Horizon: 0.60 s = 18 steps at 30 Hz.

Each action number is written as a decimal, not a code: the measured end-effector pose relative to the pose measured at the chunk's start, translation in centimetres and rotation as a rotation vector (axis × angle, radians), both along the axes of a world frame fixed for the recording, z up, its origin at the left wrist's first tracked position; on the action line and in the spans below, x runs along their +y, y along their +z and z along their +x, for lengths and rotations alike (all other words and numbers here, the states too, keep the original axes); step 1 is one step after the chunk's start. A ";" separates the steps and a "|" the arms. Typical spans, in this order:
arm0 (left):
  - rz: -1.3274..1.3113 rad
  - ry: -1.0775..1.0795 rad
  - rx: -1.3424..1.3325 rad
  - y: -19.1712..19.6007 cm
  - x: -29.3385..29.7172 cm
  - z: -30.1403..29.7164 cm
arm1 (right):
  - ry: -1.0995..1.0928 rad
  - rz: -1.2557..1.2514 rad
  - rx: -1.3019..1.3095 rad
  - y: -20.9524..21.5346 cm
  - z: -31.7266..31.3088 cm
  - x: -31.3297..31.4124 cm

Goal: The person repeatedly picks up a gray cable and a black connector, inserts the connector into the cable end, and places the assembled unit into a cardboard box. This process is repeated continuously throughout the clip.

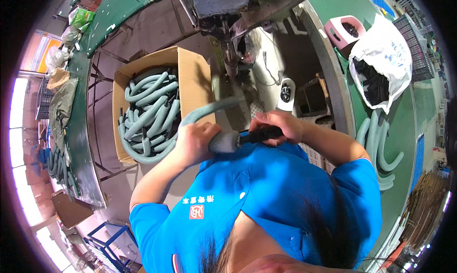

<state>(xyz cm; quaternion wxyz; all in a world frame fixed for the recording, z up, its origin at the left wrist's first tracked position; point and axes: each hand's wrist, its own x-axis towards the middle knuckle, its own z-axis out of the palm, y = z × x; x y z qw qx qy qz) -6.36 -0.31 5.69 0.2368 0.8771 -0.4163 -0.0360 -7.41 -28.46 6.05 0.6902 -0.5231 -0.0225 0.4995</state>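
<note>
My left hand [196, 138] is wrapped round a grey-green foam-covered tube [223, 142] in front of my chest. That tube curves up and away past the hand, its far part blurred. At the tube's near end, my right hand [282, 128] grips a black fitting [263, 134]; the fitting's tip meets the foam end or lies very close to it. Left of my hands stands an open cardboard box [195, 80] with several similar foam tubes [151, 118] piled in it.
A dark machine head [228, 58] hangs ahead of my hands. On the right green bench lie a pink container [336, 34], a white bag [395, 42] of black pieces and more foam tubes [381, 142]. A white scoop-shaped container [281, 101] with small dark parts sits below.
</note>
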 end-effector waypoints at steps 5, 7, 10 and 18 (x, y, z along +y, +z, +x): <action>0.027 0.045 0.054 1.3 -2.8 -1.9 | -0.119 -0.137 -0.138 1.0 -2.7 0.0; 0.013 -0.016 0.122 1.1 -4.0 -2.5 | -0.247 0.005 -0.041 1.3 -3.2 -0.2; 0.002 -0.072 0.231 0.2 -5.8 -2.6 | -0.289 0.151 -0.013 0.1 -3.9 -0.9; 0.087 -0.119 0.096 0.0 -11.6 -2.1 | -0.396 -0.099 -0.478 -4.5 -5.8 -2.4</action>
